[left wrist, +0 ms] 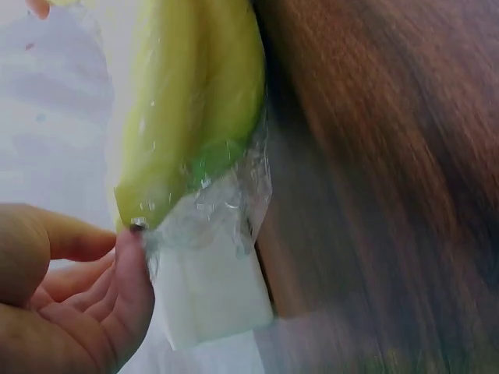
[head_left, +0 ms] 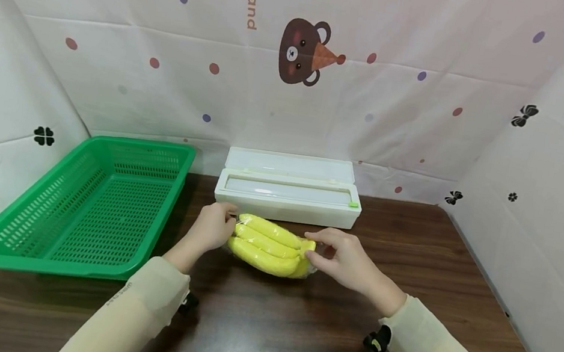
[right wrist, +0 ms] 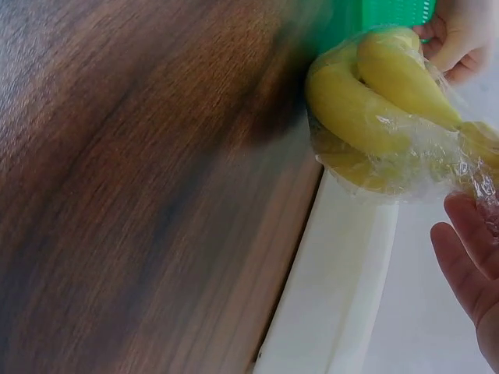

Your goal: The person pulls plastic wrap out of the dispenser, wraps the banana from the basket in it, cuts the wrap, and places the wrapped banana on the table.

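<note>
A bunch of yellow bananas (head_left: 265, 246) in clear plastic wrap (left wrist: 210, 206) is held level between both hands, in front of a white wrap dispenser box (head_left: 288, 208). My left hand (head_left: 213, 226) pinches the wrapped tips at the left end with thumb and forefinger; the left wrist view shows this hand (left wrist: 86, 296) close up. At the stem end, my right hand (head_left: 343, 259) has thumb and forefinger on either side of the wrapped stem. In the right wrist view, some fingers of that hand (right wrist: 475, 249) are fairly straight, and the frame edge cuts off the grip.
A green plastic basket (head_left: 175, 209) stands on the left of the dark wooden table (head_left: 279, 340). The dispenser's lid (head_left: 291, 165) is raised against the patterned back sheet (head_left: 404, 127). A green slider (head_left: 353, 204) sits at the box's right end.
</note>
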The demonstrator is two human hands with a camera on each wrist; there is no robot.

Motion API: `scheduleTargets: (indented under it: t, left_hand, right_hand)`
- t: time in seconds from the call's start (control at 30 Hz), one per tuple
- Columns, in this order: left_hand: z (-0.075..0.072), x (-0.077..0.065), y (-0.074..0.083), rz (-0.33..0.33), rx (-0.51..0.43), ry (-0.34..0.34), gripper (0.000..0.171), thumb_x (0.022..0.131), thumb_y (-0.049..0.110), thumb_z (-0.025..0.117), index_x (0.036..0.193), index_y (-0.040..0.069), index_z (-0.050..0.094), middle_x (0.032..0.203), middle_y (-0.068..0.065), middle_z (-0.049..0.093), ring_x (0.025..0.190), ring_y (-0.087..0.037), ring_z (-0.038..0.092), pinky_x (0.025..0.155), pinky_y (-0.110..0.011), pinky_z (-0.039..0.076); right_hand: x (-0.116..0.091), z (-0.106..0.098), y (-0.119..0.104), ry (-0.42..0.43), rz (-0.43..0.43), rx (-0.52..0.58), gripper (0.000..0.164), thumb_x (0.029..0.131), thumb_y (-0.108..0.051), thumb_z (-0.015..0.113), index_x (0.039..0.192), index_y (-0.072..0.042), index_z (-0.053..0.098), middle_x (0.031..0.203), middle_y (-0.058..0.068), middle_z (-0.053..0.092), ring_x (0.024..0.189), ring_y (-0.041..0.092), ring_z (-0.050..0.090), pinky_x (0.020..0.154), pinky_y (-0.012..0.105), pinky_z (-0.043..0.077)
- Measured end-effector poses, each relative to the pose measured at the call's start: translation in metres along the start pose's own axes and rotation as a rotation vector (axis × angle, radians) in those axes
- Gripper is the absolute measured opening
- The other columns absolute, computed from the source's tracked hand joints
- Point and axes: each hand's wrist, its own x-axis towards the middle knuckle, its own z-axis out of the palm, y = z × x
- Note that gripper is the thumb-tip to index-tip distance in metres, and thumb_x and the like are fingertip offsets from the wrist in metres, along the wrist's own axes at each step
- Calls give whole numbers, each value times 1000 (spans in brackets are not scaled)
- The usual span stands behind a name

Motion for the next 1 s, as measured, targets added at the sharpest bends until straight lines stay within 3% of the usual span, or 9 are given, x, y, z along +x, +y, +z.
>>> scheduleTargets:
  t: [0.17,0.33,0.57,0.67,0.8,0.87,1.0]
  left_hand:
    - [-5,3,-6,-112,-106,-102,38,91,8,49,126,-4,56,106,-19,66,69,-16,61,57,-26,49]
    - [-8,3,-14,-203,-152,-181,29,93,12,53,115,-3,63,93,-15,65,63,-16,59,58,-30,53]
    - [-12,-7,-21,-228,-155,-150,18,88,16,61,95,1,67,97,-12,63,85,-21,55,71,-31,46]
    - [-12,-11,-23,-272,-230,-167,16,87,16,61,92,1,64,93,-10,62,80,-19,56,68,-30,48]
    - [-10,-16,-24,-337,-386,-203,16,87,12,58,94,-2,59,86,-9,61,70,-15,60,65,-32,55]
    - [-9,-18,-24,-356,-439,-208,15,86,11,58,94,-2,58,83,-9,61,67,-15,61,64,-33,56]
    - [-9,-23,-24,-343,-416,-181,13,83,11,59,89,-1,59,81,-7,61,71,-14,60,64,-31,55]
  right_hand:
    - [3,0,1,-16,49,18,35,85,-17,69,119,-6,65,104,5,69,83,15,62,68,34,55]
    - [7,1,1,-17,100,25,41,87,-17,67,125,-5,58,109,7,68,90,14,63,72,34,55]
    - [13,2,6,8,121,33,30,88,-15,65,116,-4,61,106,6,68,86,14,64,73,35,55]
    - [15,2,7,16,128,8,29,89,-17,64,116,-7,62,105,4,67,75,11,58,65,28,51]
    - [18,2,6,24,118,-10,31,89,-18,65,118,-8,62,117,9,64,83,19,58,69,32,49]
    - [18,2,5,27,107,-8,32,89,-18,65,119,-8,62,125,12,60,100,24,59,78,36,50]
    - [18,3,4,26,96,-8,38,89,-20,66,124,-8,60,132,14,54,111,25,56,84,40,50]
